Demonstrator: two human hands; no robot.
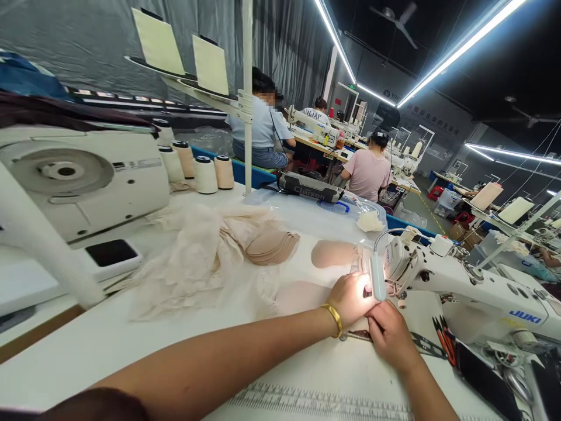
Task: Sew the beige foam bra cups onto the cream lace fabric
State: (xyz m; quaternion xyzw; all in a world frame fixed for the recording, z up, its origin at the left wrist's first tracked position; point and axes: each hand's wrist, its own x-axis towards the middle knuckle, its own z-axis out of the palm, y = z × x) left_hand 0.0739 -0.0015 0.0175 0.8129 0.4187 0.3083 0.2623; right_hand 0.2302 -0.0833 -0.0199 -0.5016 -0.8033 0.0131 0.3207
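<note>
My left hand (353, 299), with a gold bracelet (333, 319) at the wrist, is closed on beige fabric (302, 297) beside the head of a white sewing machine (473, 280). Its fingertips are partly hidden by glare and by a small work lamp (377, 276). Close against it, my right hand (389, 332) has its fingers curled together at the same fabric, near the needle area. What lies right under the fingertips is hidden. An oval beige piece (335, 254) with a gathered edge extends behind my left hand.
Stacked beige pads (274, 248) and sheer cream fabric (188, 263) lie to the left. A clear ruler (315, 402) runs along the front. Orange-handled snips (445, 340) and a dark phone (486, 380) lie right. Thread cones (205, 175) stand back left. Several people sit at machines beyond.
</note>
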